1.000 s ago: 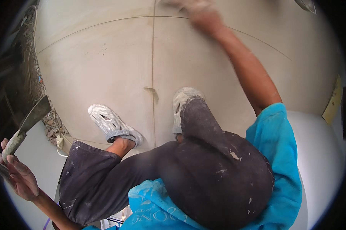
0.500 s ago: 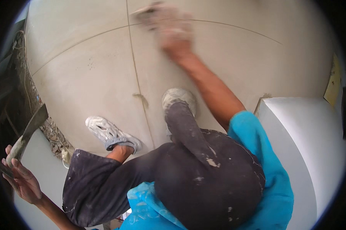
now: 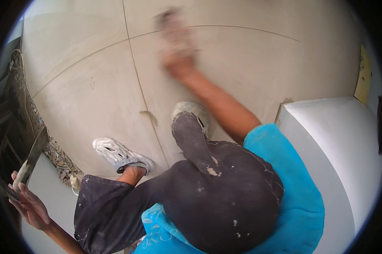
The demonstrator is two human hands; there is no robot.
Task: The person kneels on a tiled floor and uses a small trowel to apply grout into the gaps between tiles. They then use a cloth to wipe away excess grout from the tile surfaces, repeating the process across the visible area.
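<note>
Right hand point(image 3: 178, 44) swings rightward, away from the floor-seam crossing point(image 3: 129, 39) | so work now sits over far seam point(image 3: 241, 27) | grip too blurred to tell | left hand point(image 3: 33, 207) pinches bladed tool point(image 3: 34, 151)

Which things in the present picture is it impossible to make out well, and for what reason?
All in the head view:
Right hand: blurred, so its grip is unclear.
Dark thing at its far end: blurred; kind unclear.
Dark flat piece by the left hand: dim near the rim; whether it joins the grey-bladed tool is unclear.
Right shoe: heel hidden by the trouser leg.
Blue shirt: cut off by the lower edge.
</note>
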